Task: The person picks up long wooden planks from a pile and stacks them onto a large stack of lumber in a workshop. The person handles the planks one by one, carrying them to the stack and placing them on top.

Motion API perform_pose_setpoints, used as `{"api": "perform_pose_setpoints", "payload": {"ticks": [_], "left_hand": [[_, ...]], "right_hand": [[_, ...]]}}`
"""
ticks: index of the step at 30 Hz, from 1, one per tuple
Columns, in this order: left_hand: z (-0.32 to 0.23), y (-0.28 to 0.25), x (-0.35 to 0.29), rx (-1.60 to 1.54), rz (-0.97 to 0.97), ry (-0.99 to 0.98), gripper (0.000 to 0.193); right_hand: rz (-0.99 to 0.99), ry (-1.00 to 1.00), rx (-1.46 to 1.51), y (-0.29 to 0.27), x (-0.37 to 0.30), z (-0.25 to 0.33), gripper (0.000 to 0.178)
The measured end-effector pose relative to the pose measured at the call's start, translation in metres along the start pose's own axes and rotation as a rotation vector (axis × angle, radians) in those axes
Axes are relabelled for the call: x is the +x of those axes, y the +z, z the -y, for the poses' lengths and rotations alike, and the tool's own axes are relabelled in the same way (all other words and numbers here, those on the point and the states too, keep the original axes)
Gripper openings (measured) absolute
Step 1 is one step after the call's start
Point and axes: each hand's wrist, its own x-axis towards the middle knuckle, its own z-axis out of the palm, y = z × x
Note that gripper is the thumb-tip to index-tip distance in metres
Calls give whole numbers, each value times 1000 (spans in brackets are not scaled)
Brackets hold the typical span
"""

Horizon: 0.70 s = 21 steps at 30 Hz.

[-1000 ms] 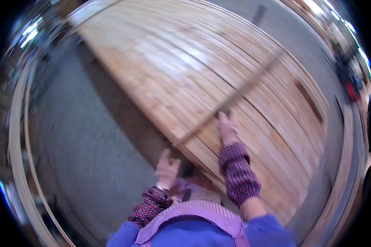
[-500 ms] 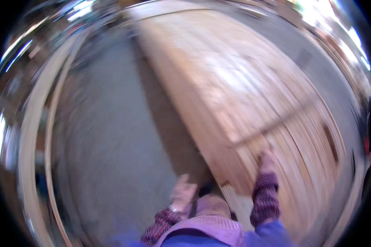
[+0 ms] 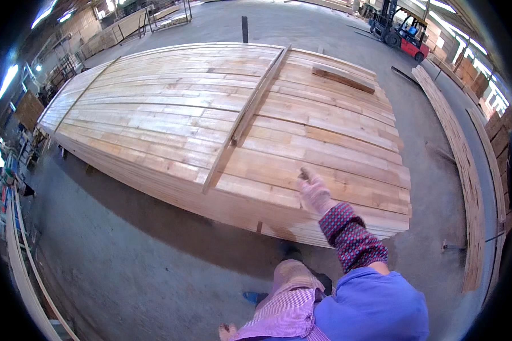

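My right hand point(image 3: 315, 191) reaches out over the near right part of a big stack of pale wooden boards point(image 3: 335, 153). Its fingers point forward, loosely stretched, with darker tips, and I see nothing held in them. Whether it touches the top boards I cannot tell. At the bottom edge of the picture is my left hand point(image 3: 227, 331), low beside my checked apron point(image 3: 284, 312) and mostly cut off, its fingers hard to read. A thin wooden strip point(image 3: 242, 122) lies across the stack, beyond and left of my right hand.
A short wood block point(image 3: 343, 78) lies on the stack's far right, and another cross strip point(image 3: 85, 96) toward its left end. Long boards point(image 3: 458, 165) lie along the right. A red forklift point(image 3: 407, 37) stands at the back right, and long timbers point(image 3: 25, 273) run along the left.
My view has swung to the right, so the stack now lies crosswise before me. My left hand has dropped to the bottom edge; my right hand is still above the boards.
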Motion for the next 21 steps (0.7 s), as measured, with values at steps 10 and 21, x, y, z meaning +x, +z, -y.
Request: {"api": "perform_pose_setpoints", "payload": {"ticks": [10,21], "left_hand": [[-313,161,-102,-538,73,438,51],[-381,302,-66,596,-1062,220,51]], "right_hand": [[-158,107,-553,-218,284,-59,64],[-117,249,-1302,-317,502,13,74]]}}
